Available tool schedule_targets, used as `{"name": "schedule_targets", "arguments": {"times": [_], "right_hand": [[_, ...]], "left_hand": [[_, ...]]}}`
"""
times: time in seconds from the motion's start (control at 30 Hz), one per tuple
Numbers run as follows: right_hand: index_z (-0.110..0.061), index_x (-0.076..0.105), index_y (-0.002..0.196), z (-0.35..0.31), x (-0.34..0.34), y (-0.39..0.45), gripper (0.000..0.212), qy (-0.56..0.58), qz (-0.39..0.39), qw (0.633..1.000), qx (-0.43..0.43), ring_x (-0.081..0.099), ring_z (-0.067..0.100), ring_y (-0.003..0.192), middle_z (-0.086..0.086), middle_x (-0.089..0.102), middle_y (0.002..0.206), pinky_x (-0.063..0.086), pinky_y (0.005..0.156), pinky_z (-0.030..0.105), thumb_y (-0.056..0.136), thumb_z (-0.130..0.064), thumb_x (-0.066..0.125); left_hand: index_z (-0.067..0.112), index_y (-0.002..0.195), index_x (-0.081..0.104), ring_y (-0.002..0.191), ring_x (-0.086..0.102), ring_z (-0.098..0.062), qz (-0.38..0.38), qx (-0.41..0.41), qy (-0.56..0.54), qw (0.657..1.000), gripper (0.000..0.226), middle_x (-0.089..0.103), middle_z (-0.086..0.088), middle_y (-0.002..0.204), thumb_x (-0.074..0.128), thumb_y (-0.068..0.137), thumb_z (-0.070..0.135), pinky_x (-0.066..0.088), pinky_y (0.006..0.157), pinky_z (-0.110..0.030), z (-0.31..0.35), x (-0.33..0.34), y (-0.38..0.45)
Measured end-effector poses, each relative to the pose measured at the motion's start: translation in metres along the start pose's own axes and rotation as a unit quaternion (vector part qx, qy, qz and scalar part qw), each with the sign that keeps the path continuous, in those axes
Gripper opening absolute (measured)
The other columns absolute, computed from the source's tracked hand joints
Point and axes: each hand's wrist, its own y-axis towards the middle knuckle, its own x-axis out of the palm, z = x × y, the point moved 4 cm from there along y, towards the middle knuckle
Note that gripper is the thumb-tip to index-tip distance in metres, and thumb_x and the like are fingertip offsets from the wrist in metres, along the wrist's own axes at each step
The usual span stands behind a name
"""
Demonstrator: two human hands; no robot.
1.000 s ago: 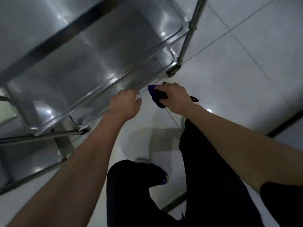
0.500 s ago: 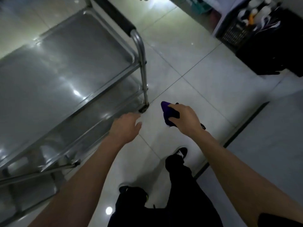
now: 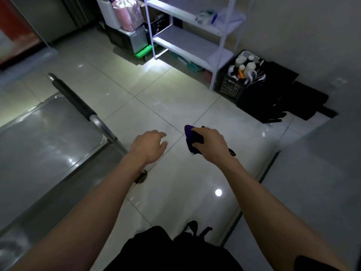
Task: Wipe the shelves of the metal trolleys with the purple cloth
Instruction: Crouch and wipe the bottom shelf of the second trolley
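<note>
Head view: right grip clutches purple cloth; left grip loose, empty.

The shiny tiled floor holds a metal trolley on the left, a white shelf rack (by the wall), and a black crate beside it.

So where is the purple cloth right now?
In the head view the purple cloth is bunched in the right hand, held over the floor tiles, right of the trolley.
</note>
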Motion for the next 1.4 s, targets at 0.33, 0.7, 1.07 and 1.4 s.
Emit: {"name": "schedule_targets", "arguments": {"times": [0.33,0.7,1.07,1.4], "right_hand": [[-0.029,0.061,0.131,0.039,-0.043,0.072,0.047,0.019,0.007,1.000,0.012,0.061,0.019,0.097,-0.005,0.066,0.109,0.055,0.084,0.044,0.086,-0.019,0.070],[-0.033,0.061,0.128,0.054,-0.067,0.256,0.046,-0.007,-0.030,0.999,0.030,0.061,0.019,0.097,-0.006,0.066,0.109,0.056,0.083,0.041,0.086,-0.017,0.070],[-0.031,0.059,0.133,0.014,-0.098,0.458,0.050,-0.003,-0.023,0.999,-0.026,0.059,0.021,0.102,-0.003,0.066,0.115,0.054,0.087,0.044,0.086,-0.020,0.071],[-0.028,0.056,0.138,-0.035,-0.068,0.688,0.053,-0.009,-0.124,0.985,-0.116,0.059,0.020,0.107,-0.001,0.064,0.124,0.055,0.091,0.036,0.088,-0.021,0.073]], "left_hand": [[0.021,0.147,0.050,0.130,0.052,-0.025,0.015,0.010,-0.037,0.999,0.047,0.053,-0.005,0.146,0.044,0.105,0.039,0.045,0.104,-0.042,0.022,-0.026,0.098],[0.025,0.145,0.051,0.132,0.050,-0.021,0.017,-0.019,-0.109,0.994,0.046,0.054,0.000,0.145,0.045,0.104,0.043,0.040,0.108,-0.038,-0.024,-0.042,0.286],[0.027,0.145,0.051,0.131,0.051,-0.020,0.052,-0.043,-0.094,0.993,0.045,0.055,0.002,0.144,0.045,0.103,0.043,0.042,0.106,-0.040,-0.097,-0.126,0.431],[0.027,0.147,0.048,0.134,0.048,-0.019,0.026,-0.198,-0.076,0.977,0.046,0.050,0.002,0.148,0.042,0.105,0.043,0.039,0.109,-0.037,-0.231,-0.171,0.528]]}}
